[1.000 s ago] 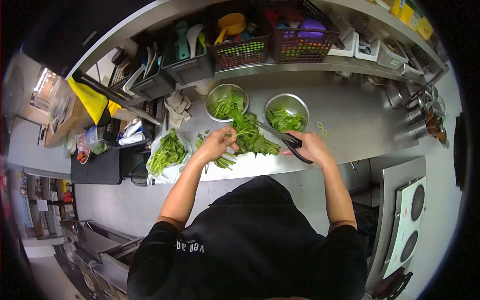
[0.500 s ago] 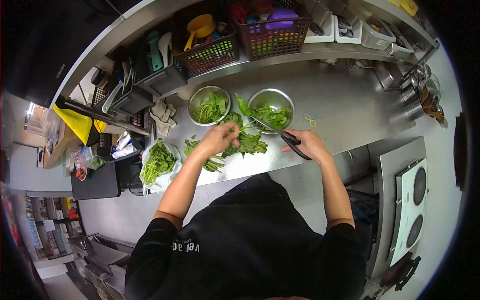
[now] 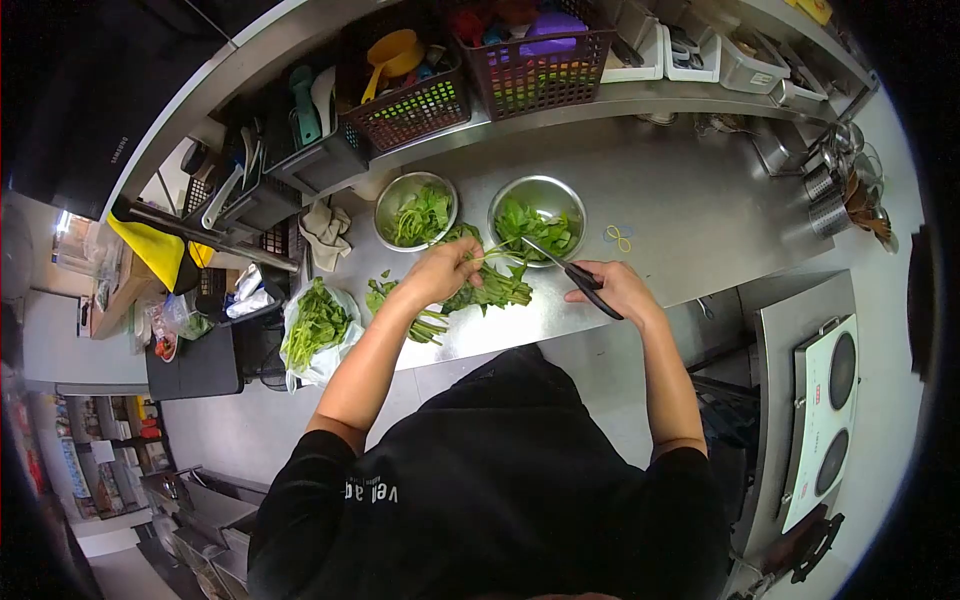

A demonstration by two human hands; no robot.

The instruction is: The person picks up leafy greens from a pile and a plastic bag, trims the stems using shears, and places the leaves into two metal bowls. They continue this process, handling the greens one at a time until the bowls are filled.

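Note:
My left hand [image 3: 447, 272] pinches a thin green stem [image 3: 497, 249] that points toward the right bowl. In my right hand [image 3: 615, 289] are black-handled scissors [image 3: 592, 290], their blades reaching over the near rim of that bowl. The right steel bowl [image 3: 580, 200] holds loose green leaves [image 3: 530, 228]. A left steel bowl [image 3: 384, 196] contains stems with some leaves [image 3: 420, 215]. Leafy greens [image 3: 500, 288] lie on the counter under and beside my left hand, partly hidden by it. More cut stems [image 3: 425, 327] rest near the counter's front edge.
A white plastic bag [image 3: 345, 355] of greens [image 3: 315, 325] sits at the left. Behind it is a crumpled cloth [image 3: 326, 236]. Rubber bands [image 3: 618, 238] lie right of the bowls. Utensil baskets [image 3: 412, 105] line the shelf above; a double hotplate [image 3: 822, 420] stands at right.
The leaf that stood upright at the right bowl's left rim is gone from there. The scissors have shifted slightly, and a bare stem now extends from my left hand.

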